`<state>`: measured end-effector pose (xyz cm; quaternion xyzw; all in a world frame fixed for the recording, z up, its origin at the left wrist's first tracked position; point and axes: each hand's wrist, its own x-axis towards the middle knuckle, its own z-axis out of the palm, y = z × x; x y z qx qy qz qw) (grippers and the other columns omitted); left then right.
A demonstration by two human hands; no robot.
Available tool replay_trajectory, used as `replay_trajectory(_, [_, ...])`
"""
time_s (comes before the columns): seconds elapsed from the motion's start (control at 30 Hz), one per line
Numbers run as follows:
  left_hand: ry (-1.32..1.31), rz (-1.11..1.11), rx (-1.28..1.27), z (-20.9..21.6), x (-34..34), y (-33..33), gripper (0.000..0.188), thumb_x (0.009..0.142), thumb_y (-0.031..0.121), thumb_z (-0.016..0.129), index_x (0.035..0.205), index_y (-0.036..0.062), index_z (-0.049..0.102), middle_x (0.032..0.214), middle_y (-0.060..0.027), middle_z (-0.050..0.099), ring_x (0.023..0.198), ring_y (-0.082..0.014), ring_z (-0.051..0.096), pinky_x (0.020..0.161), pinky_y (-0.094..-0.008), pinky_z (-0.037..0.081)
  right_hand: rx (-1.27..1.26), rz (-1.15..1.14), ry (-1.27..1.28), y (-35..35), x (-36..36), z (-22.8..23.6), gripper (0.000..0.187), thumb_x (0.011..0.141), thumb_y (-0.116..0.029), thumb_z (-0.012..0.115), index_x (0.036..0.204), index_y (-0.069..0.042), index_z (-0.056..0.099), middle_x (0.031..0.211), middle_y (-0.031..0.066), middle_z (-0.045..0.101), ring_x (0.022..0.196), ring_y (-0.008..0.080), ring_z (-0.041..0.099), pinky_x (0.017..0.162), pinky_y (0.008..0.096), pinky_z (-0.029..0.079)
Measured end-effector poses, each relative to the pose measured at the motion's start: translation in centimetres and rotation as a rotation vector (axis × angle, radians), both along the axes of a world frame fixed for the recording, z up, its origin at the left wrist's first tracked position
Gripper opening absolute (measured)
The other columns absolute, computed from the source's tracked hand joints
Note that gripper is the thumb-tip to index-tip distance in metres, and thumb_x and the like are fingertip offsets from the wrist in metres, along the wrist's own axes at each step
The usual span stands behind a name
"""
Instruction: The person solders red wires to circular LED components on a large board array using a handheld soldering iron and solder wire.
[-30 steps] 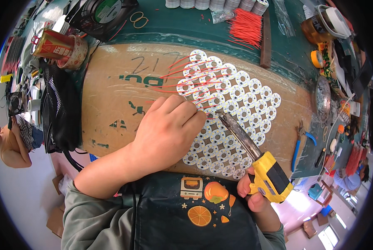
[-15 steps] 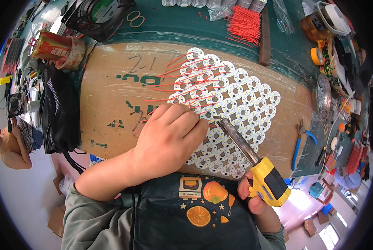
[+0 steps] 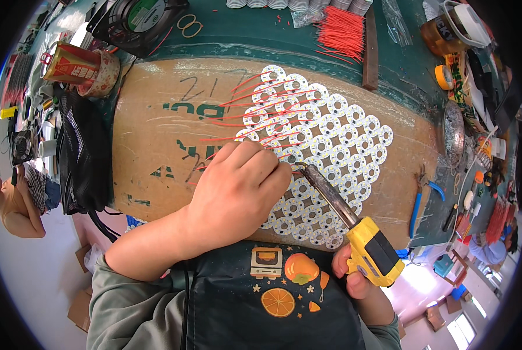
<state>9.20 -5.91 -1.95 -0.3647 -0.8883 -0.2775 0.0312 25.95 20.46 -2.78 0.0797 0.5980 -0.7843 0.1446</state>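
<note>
Rows of round white LED boards point(image 3: 329, 125) lie on a cardboard sheet point(image 3: 150, 128). Thin red wires point(image 3: 226, 139) run leftward from several boards in the upper left rows. My left hand point(image 3: 240, 189) is closed over the boards, fingertips pinched; a short red wire end point(image 3: 296, 172) shows at them, the rest hidden by the hand. In my right hand point(image 3: 357, 274) is a yellow soldering iron point(image 3: 374, 251), gripped by its handle. Its dark tip point(image 3: 301, 167) slants up and left to the boards, just beside my left fingertips.
Beyond the cardboard lie a pile of red wires point(image 3: 341, 35), a dark bar point(image 3: 370, 55) and a black fan point(image 3: 135, 20). Blue-handled pliers point(image 3: 416, 207) rest at the right, near a metal dish point(image 3: 452, 134). A can point(image 3: 71, 63) stands at the left. Another person point(image 3: 21, 201) sits far left.
The soldering iron's tip has shifted slightly left, closer to my left fingertips, and its handle has moved slightly up and left. My left hand has barely moved.
</note>
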Motion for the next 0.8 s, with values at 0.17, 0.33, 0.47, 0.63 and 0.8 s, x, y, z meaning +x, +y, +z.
replay_trajectory(0.17, [-0.012,-0.007,-0.009,0.0,-0.2,-0.1,0.028,0.07,0.003,0.067,0.097,0.0036,0.07,0.089,-0.0047,0.061,0.082,-0.0227,0.059,0.076,-0.0363,0.048,0.007,0.013,0.002,0.3,0.5,-0.2,0.025,0.087,-0.023,0.074,0.097,-0.003,0.061,0.073,0.0022,0.056,0.06,0.0137,0.052,0.054,0.028,0.04])
replay_trajectory(0.33, [-0.008,-0.002,-0.009,0.1,-0.1,-0.1,0.028,0.07,0.003,0.067,0.097,0.004,0.07,0.089,-0.0047,0.061,0.082,-0.0229,0.059,0.077,-0.0362,0.048,-0.132,-0.008,0.012,0.2,0.3,0.3,0.055,0.088,-0.029,0.074,0.129,0.002,0.052,0.085,0.0048,0.058,0.073,0.0148,0.056,0.06,0.0283,0.046])
replay_trajectory(0.47, [0.036,0.027,0.036,-0.2,0.1,0.0,0.03,0.067,0.002,0.07,0.097,0.0043,0.07,0.089,-0.004,0.06,0.084,-0.0231,0.06,0.077,-0.0362,0.048,-0.113,0.039,-0.078,0.1,0.3,0.9,0.084,0.084,-0.047,0.078,0.145,-0.006,0.039,0.085,0.0022,0.051,0.074,0.0157,0.051,0.065,0.0308,0.044])
replay_trajectory(0.63, [0.097,0.026,0.099,0.0,0.9,-0.9,0.037,0.063,-0.001,0.071,0.099,0.0044,0.07,0.088,-0.0034,0.06,0.084,-0.0229,0.061,0.073,-0.0356,0.049,-0.153,0.024,-0.066,-0.2,0.2,0.8,0.044,0.083,-0.033,0.081,0.105,-0.002,0.059,0.09,0.0054,0.059,0.081,0.016,0.057,0.071,0.028,0.045])
replay_trajectory(0.8, [0.063,0.003,0.047,0.3,1.6,-1.6,0.041,0.061,-0.001,0.071,0.102,0.0041,0.071,0.087,-0.0033,0.06,0.082,-0.0222,0.061,0.07,-0.0343,0.049,0.013,0.023,0.001,0.0,0.9,0.5,0.032,0.084,-0.03,0.077,0.092,-0.004,0.062,0.08,0.0051,0.06,0.068,0.016,0.056,0.062,0.0292,0.044])
